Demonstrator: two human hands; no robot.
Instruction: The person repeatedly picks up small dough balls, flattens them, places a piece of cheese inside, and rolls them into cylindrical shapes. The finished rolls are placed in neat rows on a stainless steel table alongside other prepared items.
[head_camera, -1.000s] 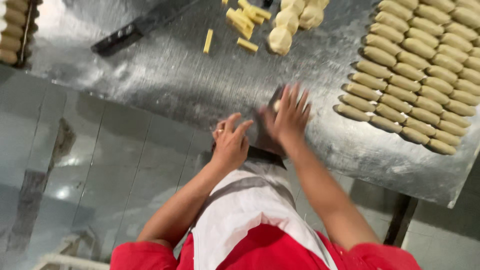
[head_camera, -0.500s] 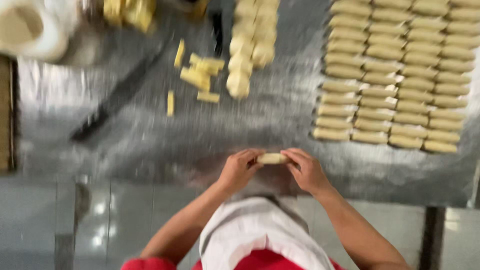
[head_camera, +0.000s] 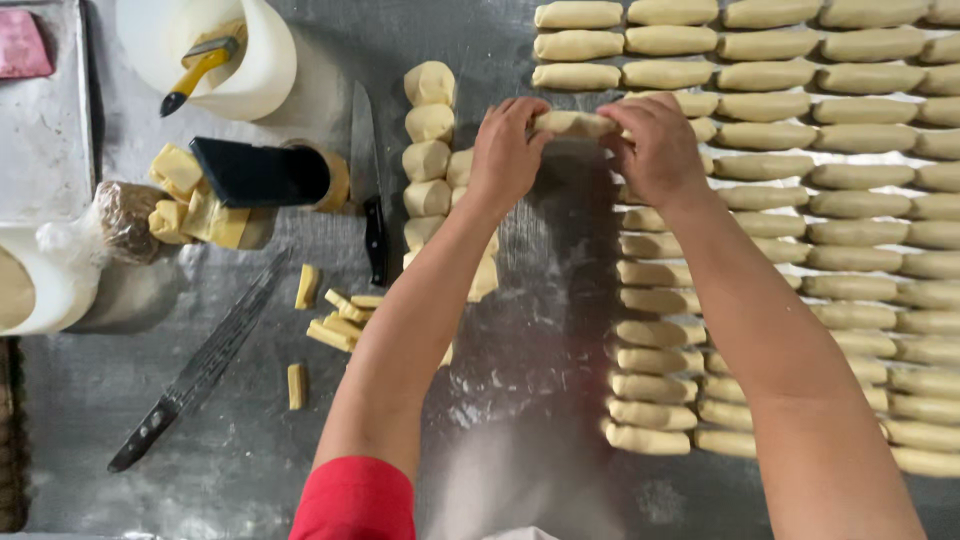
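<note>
- Our left hand (head_camera: 505, 155) and right hand (head_camera: 655, 150) hold one dough roll (head_camera: 572, 124) between them, one hand at each end, fingers curled shut around the ends.
- The roll lies level and crosswise, over the floured steel bench (head_camera: 540, 400); we cannot tell whether it touches the bench or is just above it.
- It sits at the left edge of the rows of rolls (head_camera: 830, 200), in line with a row there and just below the top three rows.
- Those rows fill the right side of the bench, the rolls side by side and close together; our right forearm crosses over part of them.
- Left of our left hand stands a column of dough lumps (head_camera: 428, 140), running down the bench and partly hidden by our left forearm.
- A knife (head_camera: 368, 190) with a dark handle lies just left of the lumps, blade pointing away from us.
- Nearer us, small yellow sticks (head_camera: 335, 325) lie scattered, some in a loose pile.
- A long dark serrated blade (head_camera: 200, 370) lies slantwise to the left of the sticks.
- Further left are yellow blocks (head_camera: 190, 200) with a black scraper (head_camera: 260, 172) on top.
- A white tub (head_camera: 220, 50) at the far edge holds a yellow-handled tool (head_camera: 200, 68).
- A metal tray (head_camera: 45, 130) stands at the far left.
</note>
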